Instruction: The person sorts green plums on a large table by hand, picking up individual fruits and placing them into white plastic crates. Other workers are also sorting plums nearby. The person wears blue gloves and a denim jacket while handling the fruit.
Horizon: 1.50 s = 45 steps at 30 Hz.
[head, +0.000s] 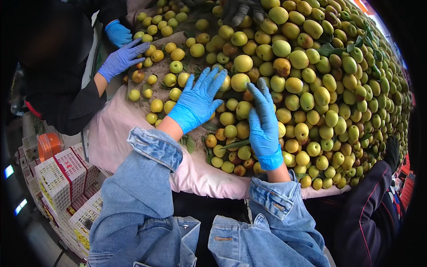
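My left hand [199, 100], in a blue glove, lies palm down with its fingers apart over some green-yellow jujube-like fruits near the middle. To its right, my right hand [265, 128], gloved the same way, rests on the heap with its fingers extended. Its index fingertip is beside a yellow-green fruit [240, 82]; whether they touch I cannot tell. A large pile of fruits [322, 96] slopes up to the right, some of them brown-blotched. Smaller loose fruits [156, 105] lie left of my left hand on a dirty cloth. A long green leaf [235, 144] lies left of my right wrist.
A co-worker's purple-gloved hand [121, 60] and blue-gloved hand [118, 33] are at the upper left. Another person's dark-gloved hand [243, 11] is at the top; a dark sleeve [373, 197] is at right. Pink cloth [110, 133] covers the near edge. White plastic crates [55, 178] stand lower left.
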Tool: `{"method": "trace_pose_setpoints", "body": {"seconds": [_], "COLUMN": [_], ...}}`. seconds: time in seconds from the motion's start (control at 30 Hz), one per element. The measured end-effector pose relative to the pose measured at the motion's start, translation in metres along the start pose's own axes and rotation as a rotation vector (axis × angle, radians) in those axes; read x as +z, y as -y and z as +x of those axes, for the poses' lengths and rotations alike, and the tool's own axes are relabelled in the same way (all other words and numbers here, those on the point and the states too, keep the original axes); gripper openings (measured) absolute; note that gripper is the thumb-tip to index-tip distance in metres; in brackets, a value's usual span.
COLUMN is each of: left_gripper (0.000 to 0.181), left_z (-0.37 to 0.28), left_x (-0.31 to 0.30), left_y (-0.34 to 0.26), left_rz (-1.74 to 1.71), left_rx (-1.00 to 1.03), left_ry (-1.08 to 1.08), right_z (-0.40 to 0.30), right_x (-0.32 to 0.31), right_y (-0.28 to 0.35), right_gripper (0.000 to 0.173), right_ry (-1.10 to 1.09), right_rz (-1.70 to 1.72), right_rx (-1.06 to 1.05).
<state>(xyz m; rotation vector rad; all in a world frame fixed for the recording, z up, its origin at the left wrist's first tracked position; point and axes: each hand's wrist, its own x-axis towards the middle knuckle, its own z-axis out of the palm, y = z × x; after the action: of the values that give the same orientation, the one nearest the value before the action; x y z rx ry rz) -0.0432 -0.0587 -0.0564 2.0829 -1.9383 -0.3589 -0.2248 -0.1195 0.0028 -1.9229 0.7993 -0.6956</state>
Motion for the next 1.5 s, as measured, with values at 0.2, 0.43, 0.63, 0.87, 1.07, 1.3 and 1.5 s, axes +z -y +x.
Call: {"method": "trace_pose_setpoints", "body": {"seconds": [0.2, 0.43, 0.63, 0.87, 1.07, 1.3, 1.5], "left_gripper": [0.066, 0.072, 0.071, 0.077, 0.066, 0.074, 0.079], "left_z": [-0.036, -0.021, -0.05, -0.073, -0.066, -0.072, -0.082], "left_x": [-0.034, -0.021, -0.02, -0.034, -0.015, -0.031, 0.003], "left_y": [0.045, -0.007, 0.05, -0.024, -0.019, -0.073, -0.058], "left_rz": [0.276, 0.115, 0.446, -0.101, 0.237, -0.129, 0.215], "left_rx": [-0.121, 0.077, -0.147, 0.133, 0.07, 0.32, 0.059], "left_ry": [0.229, 0.095, 0.229, 0.301, 0.227, 0.27, 0.226], "right_z": [-0.011, -0.006, -0.006, -0.009, -0.007, -0.007, -0.009], "right_x": [0.001, -0.002, -0.007, -0.005, -0.01, -0.007, -0.009], "right_y": [0.0, -0.009, -0.012, -0.014, -0.013, -0.011, -0.017], "right_gripper": [0.047, 0.061, 0.062, 0.056, 0.057, 0.059, 0.057], "right_ry": [0.337, 0.195, 0.142, 0.14, 0.148, 0.17, 0.168], "right_rz": [-0.894, -0.995, -0.968, -0.991, -0.964, -0.937, -0.892], "right_rx": [-0.157, -0.072, -0.096, -0.116, -0.122, -0.105, -0.1]}}
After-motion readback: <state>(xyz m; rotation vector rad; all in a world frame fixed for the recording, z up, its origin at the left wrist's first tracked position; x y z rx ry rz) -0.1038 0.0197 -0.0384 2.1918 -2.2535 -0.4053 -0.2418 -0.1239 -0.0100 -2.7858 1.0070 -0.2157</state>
